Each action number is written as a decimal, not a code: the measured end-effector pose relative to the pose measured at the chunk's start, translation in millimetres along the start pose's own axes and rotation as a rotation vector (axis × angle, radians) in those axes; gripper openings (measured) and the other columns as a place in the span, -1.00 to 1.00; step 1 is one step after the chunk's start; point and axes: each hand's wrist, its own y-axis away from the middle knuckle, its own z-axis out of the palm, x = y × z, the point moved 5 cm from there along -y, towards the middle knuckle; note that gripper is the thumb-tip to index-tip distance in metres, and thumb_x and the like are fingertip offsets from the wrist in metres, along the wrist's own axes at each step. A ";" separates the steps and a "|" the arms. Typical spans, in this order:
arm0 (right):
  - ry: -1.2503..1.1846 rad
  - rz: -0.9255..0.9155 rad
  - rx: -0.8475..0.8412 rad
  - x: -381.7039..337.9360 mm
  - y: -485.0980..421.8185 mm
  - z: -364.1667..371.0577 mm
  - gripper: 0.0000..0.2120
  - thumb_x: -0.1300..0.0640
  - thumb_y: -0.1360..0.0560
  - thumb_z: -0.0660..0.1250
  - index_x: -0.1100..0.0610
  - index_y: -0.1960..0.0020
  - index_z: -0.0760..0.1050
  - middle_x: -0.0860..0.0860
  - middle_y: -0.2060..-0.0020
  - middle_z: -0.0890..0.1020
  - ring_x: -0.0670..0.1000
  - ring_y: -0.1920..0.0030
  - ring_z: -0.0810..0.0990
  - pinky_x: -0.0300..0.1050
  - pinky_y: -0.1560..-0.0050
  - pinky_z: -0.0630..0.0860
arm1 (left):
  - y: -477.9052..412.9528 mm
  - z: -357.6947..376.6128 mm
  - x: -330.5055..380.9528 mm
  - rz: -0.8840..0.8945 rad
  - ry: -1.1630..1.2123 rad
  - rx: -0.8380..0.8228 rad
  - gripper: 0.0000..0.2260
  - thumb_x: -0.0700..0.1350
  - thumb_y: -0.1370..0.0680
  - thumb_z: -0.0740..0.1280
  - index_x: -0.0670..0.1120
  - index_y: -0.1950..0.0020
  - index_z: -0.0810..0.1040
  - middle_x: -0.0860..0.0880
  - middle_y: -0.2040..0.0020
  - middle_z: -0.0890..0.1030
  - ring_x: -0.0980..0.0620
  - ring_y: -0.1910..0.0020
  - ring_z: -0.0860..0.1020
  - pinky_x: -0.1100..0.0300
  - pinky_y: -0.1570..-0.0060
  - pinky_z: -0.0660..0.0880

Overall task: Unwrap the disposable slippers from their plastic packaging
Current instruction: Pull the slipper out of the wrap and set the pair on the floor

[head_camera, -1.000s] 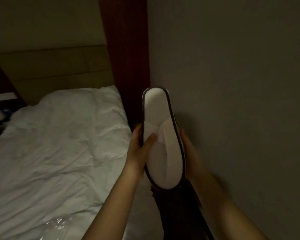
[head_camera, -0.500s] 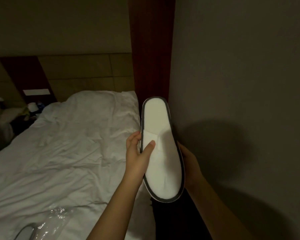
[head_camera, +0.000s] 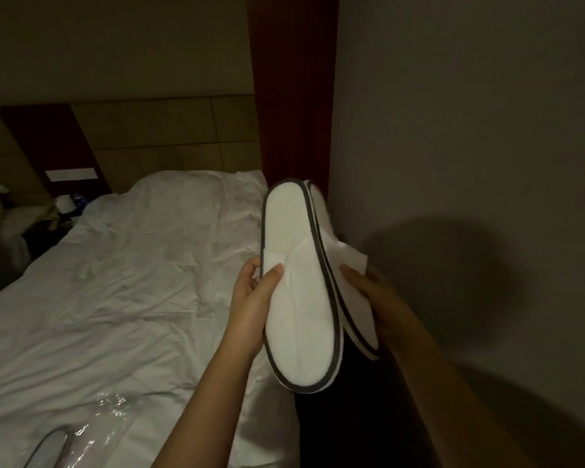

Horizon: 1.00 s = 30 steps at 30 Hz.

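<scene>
Two white disposable slippers with dark trim are held upright in front of me, out of any wrapping. My left hand (head_camera: 250, 305) grips the nearer slipper (head_camera: 298, 292) at its left edge, thumb on the folded strap. My right hand (head_camera: 382, 298) holds the second slipper (head_camera: 348, 265), which fans out behind and to the right of the first. The two slippers are parted at the top and bottom. Crumpled clear plastic packaging (head_camera: 108, 420) lies on the bed at the lower left, with what looks like another dark-trimmed slipper (head_camera: 48, 447) partly inside it.
A bed with a rumpled white duvet (head_camera: 115, 282) fills the left. A grey wall (head_camera: 470, 130) stands close on the right, next to a dark red wooden post (head_camera: 291, 96). A padded headboard (head_camera: 166, 140) and a cluttered nightstand (head_camera: 61, 211) are at the back left.
The single stacked pair has been split: my right hand has drawn the rear slipper out to the right. The view has shifted, showing more of the bed and packaging.
</scene>
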 end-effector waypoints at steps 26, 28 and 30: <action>0.443 0.122 0.470 322.4 -28.8 -185.1 -0.38 0.10 -0.38 0.53 -0.03 -0.37 0.36 -0.28 -0.08 0.49 -0.23 -0.10 0.55 -0.30 0.09 0.58 | 6.3 -70.8 -386.7 -0.461 -0.479 0.080 -0.70 0.07 -0.47 0.39 0.27 -0.18 0.48 0.19 -0.07 0.66 0.16 -0.04 0.65 0.18 0.06 0.62; 0.455 0.186 0.498 377.2 -25.8 -206.8 -0.38 0.07 -0.39 0.51 -0.07 -0.38 0.34 -0.29 -0.11 0.48 -0.29 -0.07 0.55 -0.33 0.12 0.59 | 19.0 -81.2 -446.8 -0.570 -0.400 0.059 -0.66 -0.03 -0.52 0.33 0.21 -0.28 0.46 0.18 -0.11 0.64 0.14 -0.09 0.63 0.17 0.03 0.61; 0.489 0.237 0.527 432.9 -19.2 -231.8 -0.35 0.02 -0.40 0.50 -0.09 -0.41 0.31 -0.20 -0.23 0.45 -0.12 -0.20 0.52 -0.18 0.01 0.59 | 35.5 -91.6 -508.1 -0.682 -0.303 0.037 -0.59 -0.13 -0.53 0.24 0.13 -0.36 0.41 0.03 -0.22 0.60 0.04 -0.15 0.61 0.10 -0.02 0.60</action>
